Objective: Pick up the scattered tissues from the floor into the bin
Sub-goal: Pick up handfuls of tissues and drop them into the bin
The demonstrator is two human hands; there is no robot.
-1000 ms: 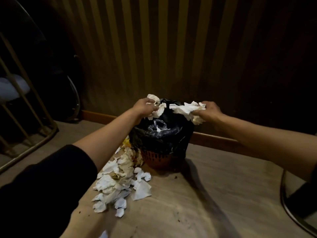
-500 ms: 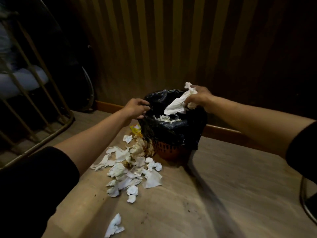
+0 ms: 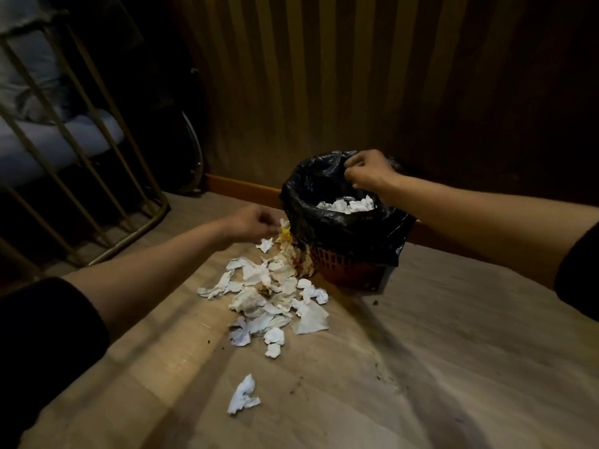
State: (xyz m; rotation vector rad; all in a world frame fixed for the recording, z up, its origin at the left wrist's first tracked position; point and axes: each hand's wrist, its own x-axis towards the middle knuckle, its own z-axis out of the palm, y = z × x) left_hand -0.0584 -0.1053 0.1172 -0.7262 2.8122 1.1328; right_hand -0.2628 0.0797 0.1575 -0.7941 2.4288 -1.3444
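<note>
Both handfuls have dropped into the lined bin (image 3: 340, 222). Right hand (image 3: 368, 171) now empty, fingers loosely curled above it; left hand (image 3: 251, 223) reaches down, fingers closing toward the tissue pile (image 3: 269, 296) at the bin's seven o'clock.

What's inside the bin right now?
The bin has a black liner with crumpled white tissues inside. Anything beneath them is covered.

A brass-coloured metal bar frame (image 3: 81, 163) stands left of the brown-and-gold striped wall (image 3: 324, 76), above its orange-brown wooden skirting board (image 3: 240, 187).
</note>
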